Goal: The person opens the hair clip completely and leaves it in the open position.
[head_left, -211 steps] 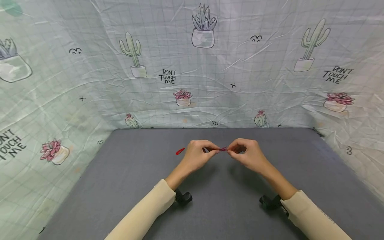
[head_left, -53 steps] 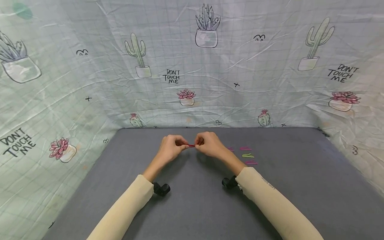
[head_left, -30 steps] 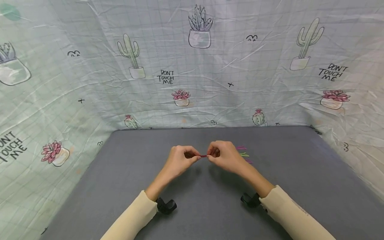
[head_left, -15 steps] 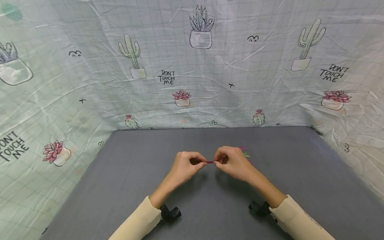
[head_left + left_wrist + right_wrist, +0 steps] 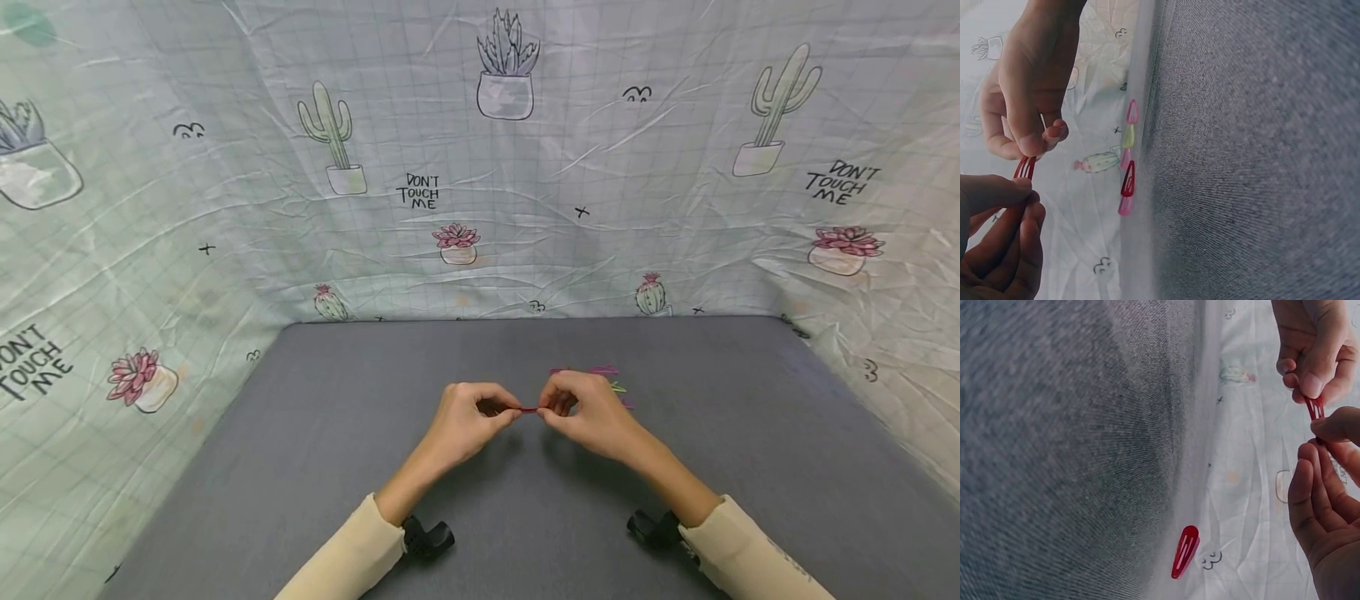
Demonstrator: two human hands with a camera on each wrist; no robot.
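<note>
Between both hands, a red snap hair clip (image 5: 1025, 167) is held above the table. My left hand (image 5: 467, 423) pinches one end with thumb and fingertips. At the other end, my right hand (image 5: 588, 412) pinches it the same way, as the right wrist view shows with the clip (image 5: 1315, 409) spanning the small gap. Behind the right hand, several more snap clips lie on the table: a red one (image 5: 1128, 179), a yellow-green one (image 5: 1129, 135) and pink ones, including a pink clip (image 5: 1132, 111) at one end of the row. My right hand partly hides them in the head view.
A grey table (image 5: 337, 467) spreads under the hands. A pale curtain (image 5: 525, 183) printed with cacti stands along its back edge and sides. Black wrist cameras, such as the left one (image 5: 427, 539), stick out below the sleeves.
Seven seconds ago the hands held a purplish clip, and a red clip lay left of them. Since 1.8 seconds ago, both hands have brought the red clip rightward and nearer; lately they barely move.
</note>
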